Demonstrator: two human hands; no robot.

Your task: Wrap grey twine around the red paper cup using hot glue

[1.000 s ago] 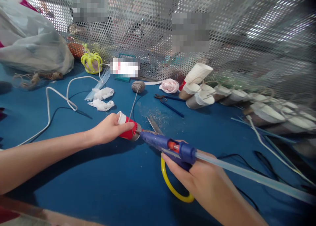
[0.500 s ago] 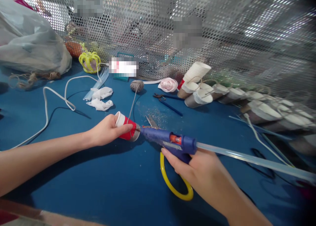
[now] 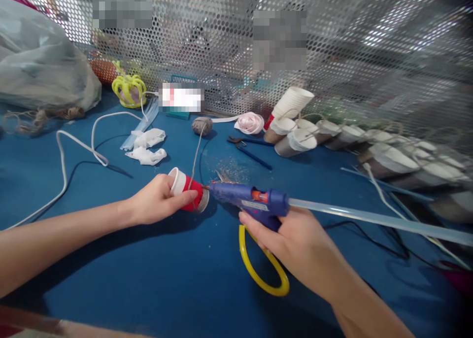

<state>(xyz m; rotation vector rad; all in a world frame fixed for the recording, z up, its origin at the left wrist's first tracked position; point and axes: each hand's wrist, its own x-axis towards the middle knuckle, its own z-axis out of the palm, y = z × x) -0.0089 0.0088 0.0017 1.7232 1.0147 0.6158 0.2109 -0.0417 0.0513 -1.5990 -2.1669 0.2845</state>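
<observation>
My left hand is closed around a red and white paper cup, tipped on its side with grey twine wound around its right end. The twine leads back to a small grey ball of twine. In my right hand is a blue hot glue gun, with a long clear glue stick jutting from its rear. Its nozzle points left at the cup's right end; whether it touches I cannot tell. Below the glue gun lie yellow-handled scissors, partly hidden by the gun and my hand.
Blue-handled pliers lie beyond the glue gun. Several twine-tied cups line the right side, by a cup stack. White scraps, a pink ribbon roll and a white cord lie around. A perforated metal screen closes the back.
The glue gun's nozzle has risen slightly to the cup's upper right edge, and its rear has shifted a little left. The left hand keeps hold of the cup. The view has shifted slightly.
</observation>
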